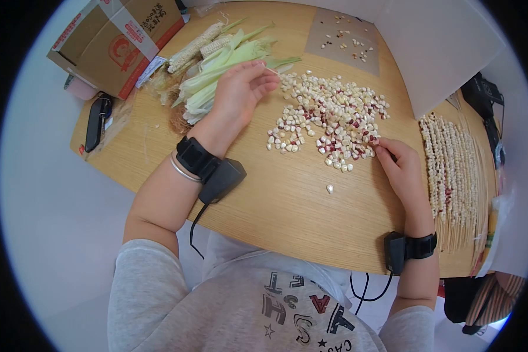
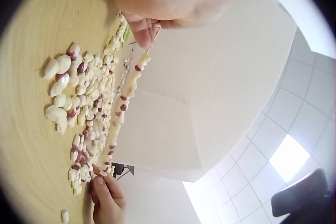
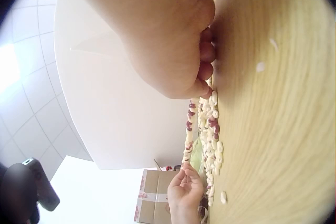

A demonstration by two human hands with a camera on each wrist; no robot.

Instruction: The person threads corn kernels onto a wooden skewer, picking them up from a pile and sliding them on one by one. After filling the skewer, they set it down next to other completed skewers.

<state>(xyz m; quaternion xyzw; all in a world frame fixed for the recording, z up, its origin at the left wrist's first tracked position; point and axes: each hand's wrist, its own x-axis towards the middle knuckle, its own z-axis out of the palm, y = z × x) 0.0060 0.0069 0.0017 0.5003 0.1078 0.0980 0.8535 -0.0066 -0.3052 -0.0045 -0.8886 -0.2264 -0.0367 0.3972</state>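
A thin stick strung with cream and dark red corn kernels [image 2: 123,107] spans the two hands, over a loose pile of kernels [image 1: 299,120]. My left hand [image 1: 237,97] pinches its far end between thumb and fingers, beside the green husks [image 1: 232,64]. At the near end, low at the pile's right edge, my right hand [image 1: 402,170] has thumb and index finger together on the stick. In the right wrist view its other fingers curl near the tabletop, and its fingertips are partly hidden by the palm.
Several strung kernel sticks [image 1: 452,170] lie at the right. Stripped cobs [image 1: 196,47] and a cardboard box [image 1: 117,47] are at the upper left, a phone-like black object [image 1: 94,126] below them. Scattered kernels lie on a grey sheet [image 1: 334,56]; a white panel [image 1: 434,53] stands behind.
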